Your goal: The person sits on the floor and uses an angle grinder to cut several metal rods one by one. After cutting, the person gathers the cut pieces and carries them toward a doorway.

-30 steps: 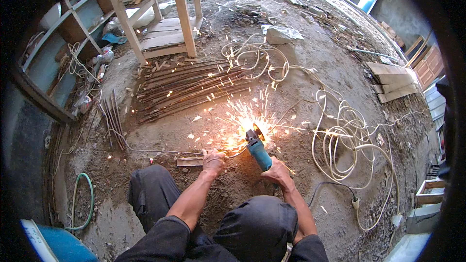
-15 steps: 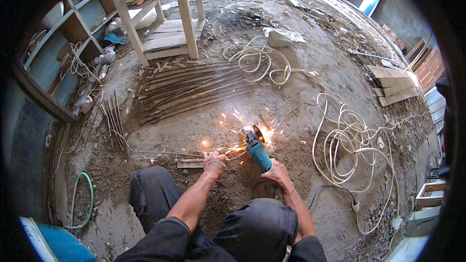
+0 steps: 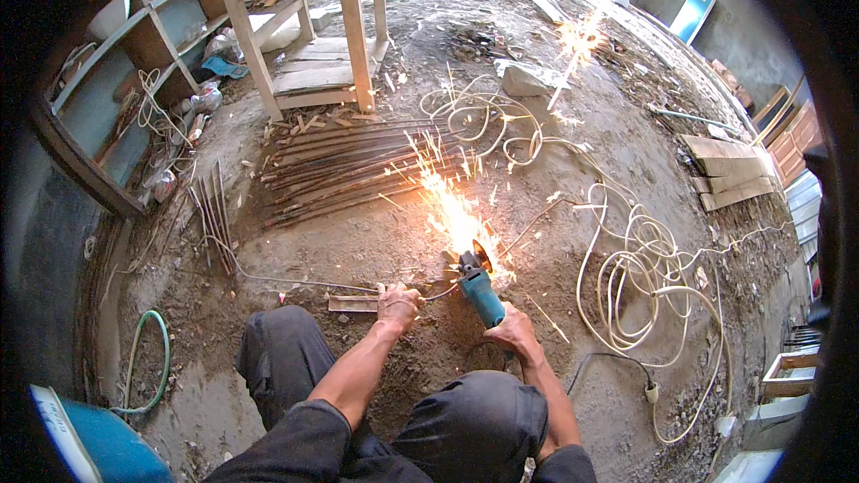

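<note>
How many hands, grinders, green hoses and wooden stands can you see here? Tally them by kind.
Hands: 2, the left hand and the right hand
Grinder: 1
Green hose: 1
Wooden stand: 1
Total: 5

Rough workshop yard or building site; I can't tell which. I'm over bare dirt ground [image 3: 295,255] littered with debris [image 3: 483,40]. Ahead of me: 1 pile of rusty metal rods [image 3: 340,174], 1 plain wooden stand [image 3: 313,76]. My angle grinder [image 3: 483,298] throws sparks [image 3: 452,201]. Cluttered shelves [image 3: 148,43] on my left; tangled pale cable [image 3: 660,292], loose boards [image 3: 729,161], grey wall [image 3: 743,40] on my right.
</note>
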The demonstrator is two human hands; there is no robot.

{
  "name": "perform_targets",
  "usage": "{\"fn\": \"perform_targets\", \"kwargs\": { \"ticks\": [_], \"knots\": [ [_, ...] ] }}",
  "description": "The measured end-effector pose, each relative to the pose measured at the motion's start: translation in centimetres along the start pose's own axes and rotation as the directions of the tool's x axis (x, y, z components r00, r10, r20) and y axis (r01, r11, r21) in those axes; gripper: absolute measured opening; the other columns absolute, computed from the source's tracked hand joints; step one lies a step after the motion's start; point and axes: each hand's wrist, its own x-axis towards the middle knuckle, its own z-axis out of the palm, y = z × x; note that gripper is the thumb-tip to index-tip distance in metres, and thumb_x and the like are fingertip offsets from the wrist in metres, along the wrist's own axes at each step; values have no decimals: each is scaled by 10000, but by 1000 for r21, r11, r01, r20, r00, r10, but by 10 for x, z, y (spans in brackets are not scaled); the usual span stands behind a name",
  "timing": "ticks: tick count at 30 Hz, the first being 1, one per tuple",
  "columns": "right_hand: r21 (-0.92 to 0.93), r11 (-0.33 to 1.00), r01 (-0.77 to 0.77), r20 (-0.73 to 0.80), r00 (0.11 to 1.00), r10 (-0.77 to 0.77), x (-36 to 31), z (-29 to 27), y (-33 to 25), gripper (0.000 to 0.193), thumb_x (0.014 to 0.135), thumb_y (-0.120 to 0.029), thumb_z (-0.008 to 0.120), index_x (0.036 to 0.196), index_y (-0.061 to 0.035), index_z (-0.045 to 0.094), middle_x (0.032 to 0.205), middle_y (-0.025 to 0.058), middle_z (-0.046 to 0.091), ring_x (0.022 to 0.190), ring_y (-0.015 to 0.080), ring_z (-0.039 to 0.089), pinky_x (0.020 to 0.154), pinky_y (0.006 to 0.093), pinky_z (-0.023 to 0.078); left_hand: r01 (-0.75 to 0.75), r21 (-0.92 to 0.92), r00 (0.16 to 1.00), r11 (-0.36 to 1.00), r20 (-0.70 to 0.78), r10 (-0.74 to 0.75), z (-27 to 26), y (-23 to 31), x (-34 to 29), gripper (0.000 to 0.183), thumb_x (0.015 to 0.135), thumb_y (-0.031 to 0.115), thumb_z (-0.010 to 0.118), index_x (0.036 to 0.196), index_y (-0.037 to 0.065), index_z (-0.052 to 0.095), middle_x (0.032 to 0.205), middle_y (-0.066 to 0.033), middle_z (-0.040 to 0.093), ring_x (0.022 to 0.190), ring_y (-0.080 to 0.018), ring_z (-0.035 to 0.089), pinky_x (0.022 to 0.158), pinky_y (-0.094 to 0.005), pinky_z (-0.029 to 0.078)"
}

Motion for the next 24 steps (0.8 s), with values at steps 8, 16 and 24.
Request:
{"fn": "perform_targets", "kwargs": {
  "ticks": [8, 16, 24],
  "knots": [
    [-15, 1000, -6, 14, 1000, 6, 5, 3, 4, 758, 586, -410, 896, 1201, -85, 594, 1022, 233, 716, 991, 411, 690, 855, 482, 555, 26, 32, 999, 999, 38, -27, -8, 6, -1, 146, 873, 301, 650, 947, 245, 762, 1042, -110, 660, 1119, -294, 586, 1121, -544, 314],
    [-3, 1000, -8, -10, 1000, 8, 0, -2, -6, 710, 593, -407, 891, 1154, -74, 612, 1018, 241, 714, 989, 415, 688, 846, 485, 551, 17, 3, 999, 1000, 39, -17, -11, 6, -3, 146, 873, 272, 649, 970, 235, 752, 1071, -110, 655, 1147, -298, 574, 1122, -545, 317],
    [10, 1000, 15, 3, 1000, -15, 1, -1, -5, 709, 585, -390, 887, 1153, -63, 615, 1030, 221, 713, 987, 389, 691, 848, 458, 549, 20, 10, 1000, 1000, 17, -20, -9, 5, -4, 188, 876, 227, 607, 973, 253, 766, 1045, -122, 656, 1135, -305, 577, 1106, -538, 331]
  ]
}}
